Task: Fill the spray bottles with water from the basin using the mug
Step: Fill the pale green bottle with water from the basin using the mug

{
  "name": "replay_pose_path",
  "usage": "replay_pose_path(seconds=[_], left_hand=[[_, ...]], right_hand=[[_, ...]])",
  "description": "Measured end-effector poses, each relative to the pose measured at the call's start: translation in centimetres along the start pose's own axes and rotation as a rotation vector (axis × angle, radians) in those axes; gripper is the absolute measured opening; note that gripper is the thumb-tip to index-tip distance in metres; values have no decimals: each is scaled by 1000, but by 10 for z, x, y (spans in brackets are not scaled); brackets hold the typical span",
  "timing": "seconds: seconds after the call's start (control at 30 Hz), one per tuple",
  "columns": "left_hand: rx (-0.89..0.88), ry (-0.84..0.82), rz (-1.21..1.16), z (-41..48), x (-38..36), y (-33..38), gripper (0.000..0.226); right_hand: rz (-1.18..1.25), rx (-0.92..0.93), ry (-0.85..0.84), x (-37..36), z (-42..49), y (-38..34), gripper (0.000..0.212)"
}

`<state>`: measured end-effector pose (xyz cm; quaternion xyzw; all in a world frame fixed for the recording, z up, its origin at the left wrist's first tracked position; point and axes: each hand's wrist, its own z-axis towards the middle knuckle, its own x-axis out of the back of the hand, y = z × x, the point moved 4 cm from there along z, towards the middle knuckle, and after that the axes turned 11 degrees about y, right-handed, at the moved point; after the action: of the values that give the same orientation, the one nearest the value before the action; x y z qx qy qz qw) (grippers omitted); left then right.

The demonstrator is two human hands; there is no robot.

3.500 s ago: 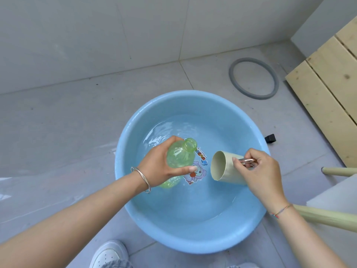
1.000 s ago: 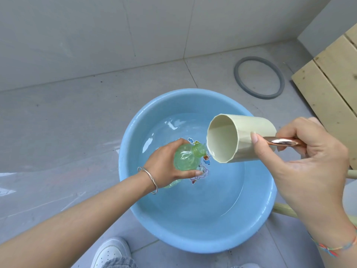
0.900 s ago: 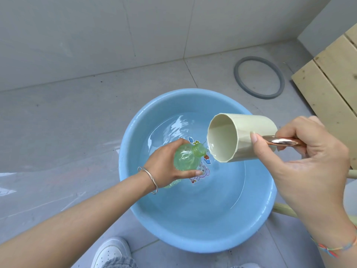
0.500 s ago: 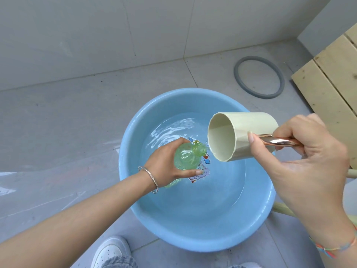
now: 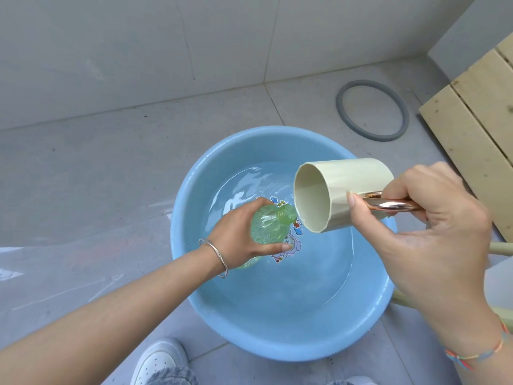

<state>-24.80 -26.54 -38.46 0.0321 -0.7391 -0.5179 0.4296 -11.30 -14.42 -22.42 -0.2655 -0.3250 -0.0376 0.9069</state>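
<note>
A round blue basin (image 5: 191,290) holding shallow water sits on the grey floor. My left hand (image 5: 236,234) grips a clear green spray bottle (image 5: 268,226) without its cap, held over the water with its open neck pointing up and right. My right hand (image 5: 433,234) holds a pale cream mug (image 5: 358,187) by its shiny copper handle (image 5: 388,204). The mug is tipped on its side, its lower rim just beside and above the bottle's neck. A little water shows at the mug's lip.
A grey rubber ring (image 5: 372,109) lies on the floor behind the basin. Wooden slats (image 5: 477,126) stand at the right. A pale green pole (image 5: 499,247) runs past the basin's right side. My white shoe (image 5: 158,359) is at the bottom edge.
Since the earliest frame my right hand has raised the mug from inside the basin up to the bottle's neck. Over the last second the mug tipped slightly further and closed on the neck.
</note>
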Motion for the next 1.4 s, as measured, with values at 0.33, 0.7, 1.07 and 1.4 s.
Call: replay_pose_path(seconds=[0.33,0.7,1.07,1.4], left_hand=[[36,33,-95,-2,3,0,63],[53,74,-148,-2,6,11,58],[11,142,-132,-19,37,73,69],[-230,219,-180,-37,99,195,44]], right_hand=[[-93,95,-28,-18,-13,22,31],[-261,258,-95,-42,-50,68,28],[397,-997,272,23,-65,79,39],[737,-1079,507,120,-30,12,40]])
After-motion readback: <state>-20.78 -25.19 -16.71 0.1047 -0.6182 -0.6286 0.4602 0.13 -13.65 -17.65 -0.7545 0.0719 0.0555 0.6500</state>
